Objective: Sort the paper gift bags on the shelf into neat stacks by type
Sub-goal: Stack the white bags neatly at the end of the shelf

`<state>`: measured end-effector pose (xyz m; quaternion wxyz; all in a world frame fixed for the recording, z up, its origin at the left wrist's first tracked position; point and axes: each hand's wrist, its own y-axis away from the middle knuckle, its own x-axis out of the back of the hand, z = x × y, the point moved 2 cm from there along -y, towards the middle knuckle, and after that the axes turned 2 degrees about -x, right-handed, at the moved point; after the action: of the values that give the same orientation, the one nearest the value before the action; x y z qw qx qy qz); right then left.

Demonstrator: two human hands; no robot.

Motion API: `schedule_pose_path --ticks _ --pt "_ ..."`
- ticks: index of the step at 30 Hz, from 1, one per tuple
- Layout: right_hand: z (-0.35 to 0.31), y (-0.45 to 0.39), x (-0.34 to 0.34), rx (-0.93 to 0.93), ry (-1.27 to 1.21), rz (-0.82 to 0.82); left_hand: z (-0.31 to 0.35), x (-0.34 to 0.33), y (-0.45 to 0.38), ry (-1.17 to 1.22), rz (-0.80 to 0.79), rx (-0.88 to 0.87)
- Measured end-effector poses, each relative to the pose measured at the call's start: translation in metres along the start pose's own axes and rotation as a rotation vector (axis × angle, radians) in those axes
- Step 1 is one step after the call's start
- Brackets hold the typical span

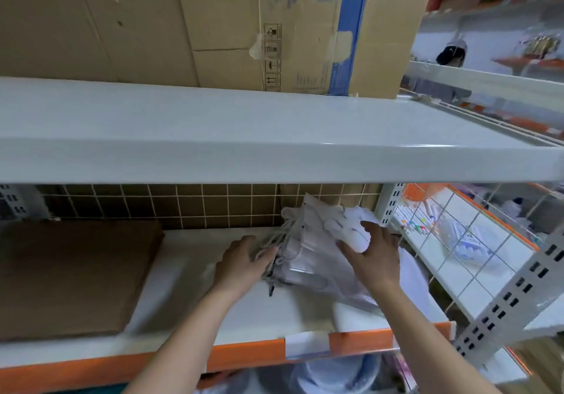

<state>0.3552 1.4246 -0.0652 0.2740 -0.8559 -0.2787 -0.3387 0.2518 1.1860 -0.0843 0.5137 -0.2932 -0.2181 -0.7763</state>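
**On the lower shelf, a bundle of white bags in both hands**

On the lower shelf (189, 277), towards its right end and close to the wire grid side panel (457, 241), lies a bundle of white paper gift bags (308, 259) wrapped in clear film, tilted up against the back corner. Their grey cord handles (282, 242) spill out at the left of the bundle. The left hand (244, 264) reaches in from the left with its fingers curled in among those cords, apparently gripping them. The right hand (370, 255) lies over the right part of the bundle, fingers spread, pressing on the white bags at the top; whether the thumb hooks round an edge cannot be told. A flat stack of brown paper bags (73, 274) sits well apart at the left end of the same shelf, already squared. Above, the upper shelf (244, 137) carries a large cardboard box (213, 27).

The step in hand looks to be gathering the white bags into one pile, with the brown type already set aside. The next move probably calls for drawing the bundle out from the corner, laying it flat on the bare shelf between the two ends, and tucking the loose cords in so the edges line up. The slippery film and trailing cords could let bags slide out of line.
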Motion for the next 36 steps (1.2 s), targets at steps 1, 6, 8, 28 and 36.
schedule_pose_path --ticks 1,6,8,28,36 --pt "0.009 -0.004 -0.003 -0.006 0.087 -0.076 0.003 -0.005 -0.003 0.043 -0.018 0.002" --pt "0.047 -0.014 -0.025 -0.051 0.123 -0.25 0.024 -0.025 -0.013 0.235 -0.044 -0.039" --pt "0.05 -0.013 -0.026 -0.03 0.076 -0.187 0.033 -0.032 -0.018 0.255 -0.061 -0.091" --pt "0.064 -0.038 -0.006 -0.128 -0.181 -0.073 0.064 -0.066 -0.039 0.056 -0.038 0.226" --pt "0.111 -0.045 -0.001 -0.797 -0.058 -0.13 0.055 -0.049 -0.054 0.416 0.174 0.171"
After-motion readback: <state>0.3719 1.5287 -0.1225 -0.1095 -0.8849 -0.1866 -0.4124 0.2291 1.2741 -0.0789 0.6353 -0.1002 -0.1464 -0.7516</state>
